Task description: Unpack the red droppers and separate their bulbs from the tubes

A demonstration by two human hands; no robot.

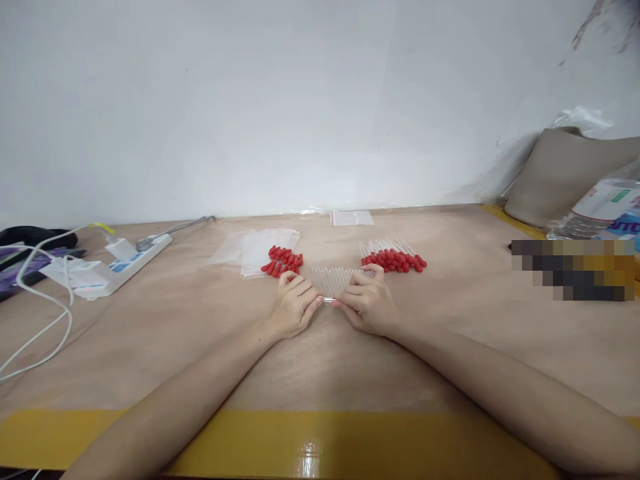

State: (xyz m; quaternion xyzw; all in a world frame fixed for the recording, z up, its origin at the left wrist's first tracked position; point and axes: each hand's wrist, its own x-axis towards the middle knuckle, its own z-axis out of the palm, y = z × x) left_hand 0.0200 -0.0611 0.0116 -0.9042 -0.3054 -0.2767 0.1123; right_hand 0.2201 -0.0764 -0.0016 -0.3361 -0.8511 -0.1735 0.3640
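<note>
My left hand (296, 305) and my right hand (369, 301) are close together over the middle of the table. Both are closed, pinching the two ends of a thin clear tube (328, 301) held level between them. Just behind it lies a row of similar clear tubes (330, 279), partly hidden by my right hand. Beyond my left hand is a small pile of loose red rubber bulbs (283, 261), resting on clear plastic bags (255, 250). Past my right hand lie several droppers (395, 259), red bulbs with pale tubes pointing toward the wall.
A white power strip (117, 270) with plugged-in chargers and loose cables is at the left. Against the wall lies a small zip bag (353, 218). On the right are a plastic bottle (597, 207), a grey-brown container (560, 170) and a blurred-out object. Yellow tape (280, 440) lines the front edge.
</note>
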